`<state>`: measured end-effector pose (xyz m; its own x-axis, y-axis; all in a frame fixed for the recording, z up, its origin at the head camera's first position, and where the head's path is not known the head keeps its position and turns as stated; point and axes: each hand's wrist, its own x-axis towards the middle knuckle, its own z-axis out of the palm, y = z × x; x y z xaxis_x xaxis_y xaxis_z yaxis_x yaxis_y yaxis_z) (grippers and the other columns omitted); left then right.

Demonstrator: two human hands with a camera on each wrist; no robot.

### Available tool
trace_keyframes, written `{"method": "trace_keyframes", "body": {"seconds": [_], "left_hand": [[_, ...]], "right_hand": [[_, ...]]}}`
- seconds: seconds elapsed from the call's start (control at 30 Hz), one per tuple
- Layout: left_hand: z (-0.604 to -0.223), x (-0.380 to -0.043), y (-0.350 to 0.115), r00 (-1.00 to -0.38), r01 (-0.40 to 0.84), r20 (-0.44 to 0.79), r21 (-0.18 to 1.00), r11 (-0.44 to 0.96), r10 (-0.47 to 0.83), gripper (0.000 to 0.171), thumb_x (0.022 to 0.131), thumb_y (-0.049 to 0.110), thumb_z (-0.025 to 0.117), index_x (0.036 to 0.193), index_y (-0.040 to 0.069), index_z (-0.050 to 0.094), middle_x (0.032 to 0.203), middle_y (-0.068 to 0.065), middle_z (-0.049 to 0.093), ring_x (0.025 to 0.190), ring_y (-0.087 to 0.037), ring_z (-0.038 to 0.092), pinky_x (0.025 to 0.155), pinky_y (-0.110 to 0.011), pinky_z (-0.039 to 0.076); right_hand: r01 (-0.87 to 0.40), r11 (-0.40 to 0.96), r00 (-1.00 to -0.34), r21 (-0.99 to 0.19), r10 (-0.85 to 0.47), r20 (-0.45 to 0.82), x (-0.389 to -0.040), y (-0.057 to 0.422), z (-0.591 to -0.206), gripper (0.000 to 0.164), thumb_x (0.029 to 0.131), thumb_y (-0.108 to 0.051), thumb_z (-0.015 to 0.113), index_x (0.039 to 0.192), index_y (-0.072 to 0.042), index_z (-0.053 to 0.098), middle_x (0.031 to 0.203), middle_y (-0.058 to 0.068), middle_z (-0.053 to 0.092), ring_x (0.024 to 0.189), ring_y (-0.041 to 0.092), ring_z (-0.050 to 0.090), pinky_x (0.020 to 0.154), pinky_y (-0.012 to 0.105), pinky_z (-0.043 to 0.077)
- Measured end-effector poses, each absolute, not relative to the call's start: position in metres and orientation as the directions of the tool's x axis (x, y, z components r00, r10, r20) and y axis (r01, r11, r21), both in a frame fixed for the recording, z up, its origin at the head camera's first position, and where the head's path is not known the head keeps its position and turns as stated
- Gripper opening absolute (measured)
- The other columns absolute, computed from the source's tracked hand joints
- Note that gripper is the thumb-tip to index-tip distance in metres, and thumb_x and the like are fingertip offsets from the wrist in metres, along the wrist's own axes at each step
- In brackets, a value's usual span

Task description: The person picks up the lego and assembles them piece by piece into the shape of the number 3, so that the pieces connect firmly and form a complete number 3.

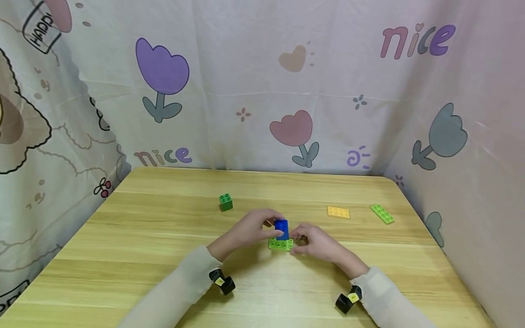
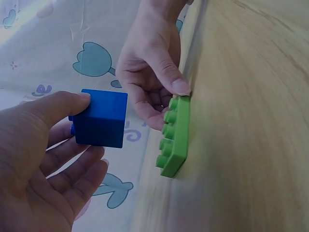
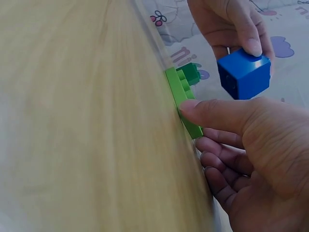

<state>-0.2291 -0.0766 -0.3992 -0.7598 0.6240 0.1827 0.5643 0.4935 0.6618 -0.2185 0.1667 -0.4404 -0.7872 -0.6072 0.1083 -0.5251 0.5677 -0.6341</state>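
Observation:
The left hand [image 1: 259, 228] pinches a blue toy building brick [image 1: 282, 230] between thumb and fingers, and its studs show on top in the head view. The left wrist view shows the blue brick [image 2: 101, 118] apart from the light green flat brick [image 2: 176, 137], which has a row of studs. Low at the table, the right hand [image 1: 315, 242] holds one end of that light green brick [image 1: 280, 244], its thumb on the near side. From the right wrist camera, the blue brick [image 3: 245, 73] hangs beyond the right hand's thumb.
A dark green square brick [image 1: 226, 202] stands toward the back left of the wooden table [image 1: 123, 255]. Farther right lie a flat yellow brick [image 1: 338, 212] and another light green flat brick [image 1: 382, 213]. A printed curtain [image 1: 229, 68] hangs behind the table.

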Motion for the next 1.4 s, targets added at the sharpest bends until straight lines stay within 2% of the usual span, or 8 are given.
{"method": "trace_keyframes", "body": {"seconds": [0.4, 0.67, 0.93, 1.17, 1.4], "left_hand": [[-0.408, -0.230, -0.069, -0.744, 0.557, 0.164, 0.688, 0.466, 0.648, 0.028, 0.092, 0.024, 0.072, 0.117, 0.014, 0.068, 0.105, 0.008, 0.065, 0.093, -0.008, 0.060, 0.086, -0.026, 0.050], [-0.413, -0.227, -0.066, -0.750, 0.541, 0.143, 0.694, 0.475, 0.645, 0.028, 0.091, 0.024, 0.072, 0.118, 0.017, 0.068, 0.106, 0.010, 0.064, 0.096, -0.011, 0.062, 0.083, -0.024, 0.051], [-0.419, -0.226, -0.063, -0.745, 0.542, 0.146, 0.701, 0.463, 0.651, 0.028, 0.091, 0.026, 0.072, 0.117, 0.019, 0.068, 0.108, 0.011, 0.064, 0.094, -0.007, 0.060, 0.082, -0.022, 0.051], [-0.422, -0.225, -0.061, -0.746, 0.556, 0.144, 0.671, 0.490, 0.650, 0.030, 0.089, 0.028, 0.074, 0.117, 0.018, 0.068, 0.107, 0.011, 0.064, 0.093, -0.005, 0.060, 0.078, -0.021, 0.051], [-0.424, -0.225, -0.060, -0.745, 0.569, 0.155, 0.656, 0.496, 0.649, 0.031, 0.090, 0.026, 0.073, 0.119, 0.017, 0.067, 0.110, 0.008, 0.065, 0.094, -0.008, 0.062, 0.080, -0.022, 0.051]], "right_hand": [[-0.502, 0.586, -0.801, -0.636, -0.593, 0.086, -0.218, 0.166, -0.439, 0.031, 0.082, -0.024, 0.080, 0.108, -0.012, 0.068, 0.095, -0.006, 0.057, 0.084, 0.013, 0.053, 0.074, 0.028, 0.048], [-0.494, 0.594, -0.804, -0.636, -0.590, 0.073, -0.218, 0.166, -0.441, 0.031, 0.083, -0.026, 0.080, 0.107, -0.013, 0.066, 0.096, -0.006, 0.056, 0.084, 0.014, 0.051, 0.072, 0.027, 0.046], [-0.506, 0.595, -0.798, -0.624, -0.598, 0.077, -0.218, 0.166, -0.441, 0.026, 0.084, -0.026, 0.079, 0.103, -0.014, 0.065, 0.093, -0.003, 0.054, 0.081, 0.014, 0.049, 0.070, 0.027, 0.044], [-0.505, 0.596, -0.799, -0.625, -0.596, 0.077, -0.218, 0.166, -0.441, 0.025, 0.084, -0.026, 0.079, 0.102, -0.015, 0.067, 0.093, -0.004, 0.054, 0.081, 0.014, 0.050, 0.070, 0.027, 0.044], [-0.505, 0.591, -0.798, -0.629, -0.598, 0.078, -0.218, 0.167, -0.440, 0.023, 0.083, -0.026, 0.080, 0.100, -0.017, 0.066, 0.090, -0.001, 0.053, 0.079, 0.015, 0.049, 0.067, 0.027, 0.043]]}}
